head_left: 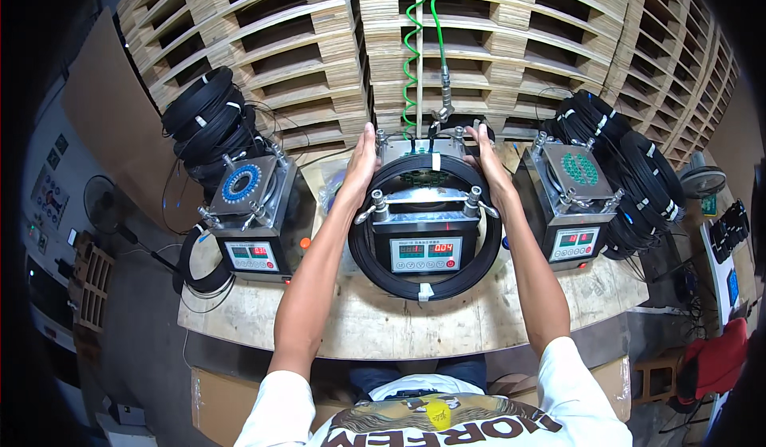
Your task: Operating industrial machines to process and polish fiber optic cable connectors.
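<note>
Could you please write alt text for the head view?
A person's left hand and right hand flank a black cable coil framing the digital display of the middle of three machines on a wooden table; pallets stand behind.

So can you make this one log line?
black cable coil: frames middle display | left hand: open, coil's left | right hand: open, coil's right

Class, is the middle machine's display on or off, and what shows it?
On: the middle machine's display glows green and red.
</note>
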Tool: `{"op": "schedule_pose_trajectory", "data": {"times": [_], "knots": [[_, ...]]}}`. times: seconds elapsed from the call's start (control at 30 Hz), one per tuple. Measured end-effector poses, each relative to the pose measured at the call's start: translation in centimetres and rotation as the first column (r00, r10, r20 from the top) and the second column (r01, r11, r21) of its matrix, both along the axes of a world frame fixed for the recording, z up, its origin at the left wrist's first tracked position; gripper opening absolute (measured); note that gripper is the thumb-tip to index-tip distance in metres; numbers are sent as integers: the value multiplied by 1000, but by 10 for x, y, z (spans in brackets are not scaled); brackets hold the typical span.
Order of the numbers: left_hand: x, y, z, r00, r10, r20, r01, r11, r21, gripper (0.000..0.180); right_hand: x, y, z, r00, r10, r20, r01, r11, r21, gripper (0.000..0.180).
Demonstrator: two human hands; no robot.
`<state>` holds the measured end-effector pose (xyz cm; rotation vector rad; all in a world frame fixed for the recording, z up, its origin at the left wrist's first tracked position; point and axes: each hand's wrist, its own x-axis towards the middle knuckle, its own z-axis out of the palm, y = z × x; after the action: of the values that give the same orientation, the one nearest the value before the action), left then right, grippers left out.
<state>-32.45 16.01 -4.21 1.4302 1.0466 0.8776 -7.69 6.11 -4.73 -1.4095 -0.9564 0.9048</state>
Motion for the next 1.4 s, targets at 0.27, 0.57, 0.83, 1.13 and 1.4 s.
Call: {"op": "schedule_pose_trajectory", "data": {"times": [0.27,0.57,0.83,1.13,1.4], "knots": [[6,4,-2,999,-36,-21,37,998,58,99,2,8,-9,981,-21,191,10,998,58,92],[10,10,-12,997,-42,-69,51,990,132,100,9,29,-10,956,23,294,-42,998,56,89],[8,15,-16,991,-1,-134,27,981,191,103,0,19,0,969,-4,248,-12,998,62,95],[9,3,-6,995,-52,-82,67,981,181,99,0,24,-7,888,-95,450,74,995,66,90],[10,4,-7,988,57,-142,-20,968,250,94,2,21,-7,954,-41,297,21,997,69,91]]}}
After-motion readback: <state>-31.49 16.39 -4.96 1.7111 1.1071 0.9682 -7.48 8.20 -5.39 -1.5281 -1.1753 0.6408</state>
